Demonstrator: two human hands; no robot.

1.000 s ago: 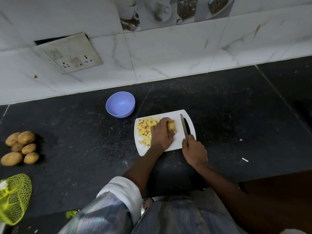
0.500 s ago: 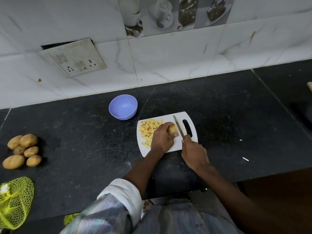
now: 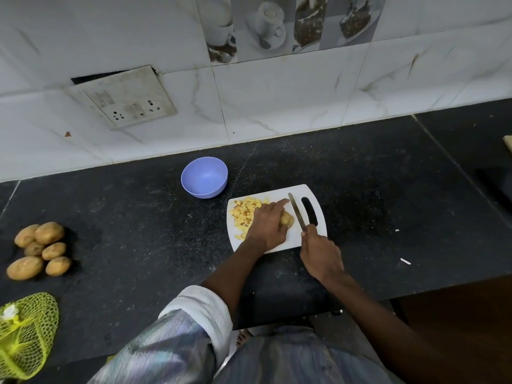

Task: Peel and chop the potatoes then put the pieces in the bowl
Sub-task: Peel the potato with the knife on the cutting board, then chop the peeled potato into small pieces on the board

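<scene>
A white cutting board (image 3: 293, 243) lies on the black counter. On its left part sits a pile of chopped potato pieces (image 3: 245, 213). My left hand (image 3: 267, 224) grips a potato piece (image 3: 287, 219) on the board, index finger stretched toward the blade. My right hand (image 3: 321, 254) holds a knife (image 3: 296, 210) by its handle, the blade lying just right of the potato. A purple bowl (image 3: 204, 177) stands behind the board to the left; nothing shows inside it.
Several whole unpeeled potatoes (image 3: 41, 250) lie at the counter's left. A yellow-green mesh bag (image 3: 25, 333) sits at the lower left. A tiled wall with a socket plate (image 3: 124, 98) backs the counter. The counter's front edge runs just below the board.
The knife has shifted a little from beside the potato piece to along its right side, and my left index finger has stretched out. The camera view has tilted slightly.
</scene>
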